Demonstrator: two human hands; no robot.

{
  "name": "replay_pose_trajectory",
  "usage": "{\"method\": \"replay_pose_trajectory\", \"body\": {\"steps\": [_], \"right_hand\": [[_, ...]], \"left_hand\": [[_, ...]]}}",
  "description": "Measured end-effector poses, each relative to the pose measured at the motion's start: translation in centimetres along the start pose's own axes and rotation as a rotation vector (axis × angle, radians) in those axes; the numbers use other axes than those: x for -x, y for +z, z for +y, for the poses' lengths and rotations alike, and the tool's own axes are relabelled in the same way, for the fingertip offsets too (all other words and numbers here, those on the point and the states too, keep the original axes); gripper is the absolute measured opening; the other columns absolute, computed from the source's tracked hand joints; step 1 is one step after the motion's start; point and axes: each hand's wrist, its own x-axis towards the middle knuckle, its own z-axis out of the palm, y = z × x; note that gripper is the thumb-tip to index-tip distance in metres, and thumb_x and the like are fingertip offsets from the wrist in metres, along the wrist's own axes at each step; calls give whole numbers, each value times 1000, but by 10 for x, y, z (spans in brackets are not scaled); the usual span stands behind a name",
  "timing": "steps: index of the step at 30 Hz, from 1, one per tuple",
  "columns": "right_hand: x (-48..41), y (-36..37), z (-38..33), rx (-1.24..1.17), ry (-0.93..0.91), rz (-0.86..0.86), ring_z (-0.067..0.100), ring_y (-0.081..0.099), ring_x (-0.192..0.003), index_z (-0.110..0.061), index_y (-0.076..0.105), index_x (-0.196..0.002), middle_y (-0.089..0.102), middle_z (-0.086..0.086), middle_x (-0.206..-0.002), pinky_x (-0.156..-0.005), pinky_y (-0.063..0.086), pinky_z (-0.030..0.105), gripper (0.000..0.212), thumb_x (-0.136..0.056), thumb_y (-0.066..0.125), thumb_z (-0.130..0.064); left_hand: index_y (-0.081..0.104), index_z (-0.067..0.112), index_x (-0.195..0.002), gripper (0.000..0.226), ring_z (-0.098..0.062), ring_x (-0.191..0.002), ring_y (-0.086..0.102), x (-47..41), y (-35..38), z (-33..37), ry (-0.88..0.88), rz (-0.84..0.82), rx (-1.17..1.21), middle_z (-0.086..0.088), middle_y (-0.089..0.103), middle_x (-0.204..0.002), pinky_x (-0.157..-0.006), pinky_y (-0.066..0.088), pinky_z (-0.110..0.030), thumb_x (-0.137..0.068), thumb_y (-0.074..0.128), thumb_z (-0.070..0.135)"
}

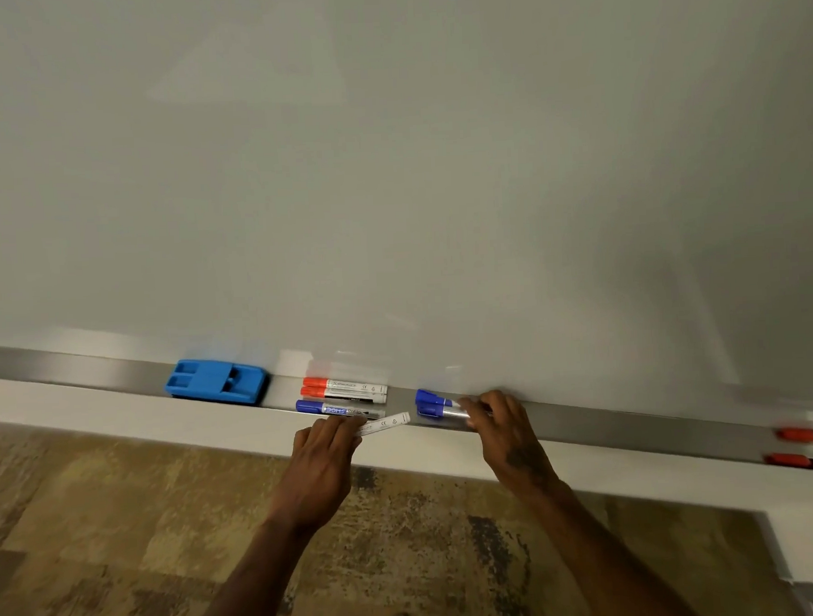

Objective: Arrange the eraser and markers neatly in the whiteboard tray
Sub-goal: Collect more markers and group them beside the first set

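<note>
A blue eraser rests in the metal tray at the left. Just right of it lie two red-capped markers side by side and a blue-capped marker in front of them. My left hand holds a white marker at the tray's front edge; its cap end is hidden under my fingers. My right hand grips two blue-capped markers together in the tray, caps pointing left.
Two more red-capped markers lie in the tray at the far right edge of view. The whiteboard fills the upper frame. Below the tray run a white ledge and patterned carpet.
</note>
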Motion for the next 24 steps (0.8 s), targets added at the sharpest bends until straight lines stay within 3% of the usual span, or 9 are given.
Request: {"method": "replay_pose_trajectory", "body": {"steps": [3, 6, 8, 10, 14, 19, 24], "right_hand": [[-7, -2, 4, 48, 9, -6, 22, 56, -85, -17, 62, -103, 65, 5, -93, -76, 47, 33, 18, -86, 63, -23], [-15, -5, 3, 31, 25, -36, 20, 58, -78, -17, 64, -90, 65, 3, -85, -72, 45, 31, 22, -88, 52, -35], [-17, -7, 3, 19, 76, -43, 20, 58, -75, -15, 66, -85, 64, 5, -82, -66, 48, 31, 19, -83, 62, -34], [-17, -10, 1, -6, 187, -71, 22, 59, -75, -11, 66, -86, 63, 8, -83, -61, 52, 31, 29, -71, 78, -33], [-5, -20, 1, -121, 422, -48, 21, 56, -79, -11, 60, -94, 59, 10, -92, -59, 52, 27, 39, -69, 80, -33], [0, -29, 7, -367, 721, -90, 20, 60, -86, -13, 62, -101, 59, 6, -101, -68, 47, 22, 21, -82, 70, -19], [-10, -39, 18, -556, 806, -285, 20, 64, -90, -14, 67, -106, 68, 7, -103, -74, 49, 21, 20, -86, 64, -11]], "left_hand": [[48, 22, -123, 30, -18, -97, 56, -4, 2, 1, 12, -5, -51, -2, 64, -110, -86, 43, -40, -95, 37, 27], [50, 25, -123, 44, -21, -103, 55, -11, 6, 3, 34, -22, -113, -1, 63, -113, -87, 43, -42, -84, 64, 11], [52, 27, -123, 63, -22, -109, 52, -18, 9, 9, 26, -56, -135, -2, 61, -116, -87, 43, -43, -70, 73, -2], [56, 26, -122, 69, -23, -108, 53, -27, 14, 21, 24, -69, -131, -4, 61, -114, -84, 45, -40, -64, 74, -7], [61, 23, -117, 43, -21, -91, 57, -49, 28, 46, 30, -73, -76, -3, 62, -104, -69, 47, -31, -79, 71, 6], [65, 22, -101, 29, -22, -84, 59, -64, 45, 61, -22, -75, -58, -1, 60, -98, -54, 51, -32, -76, 76, 12], [70, 21, -95, 23, -25, -90, 57, -66, 57, 73, -48, -38, -67, -6, 58, -102, -67, 55, -40, -74, 79, 20]]}}
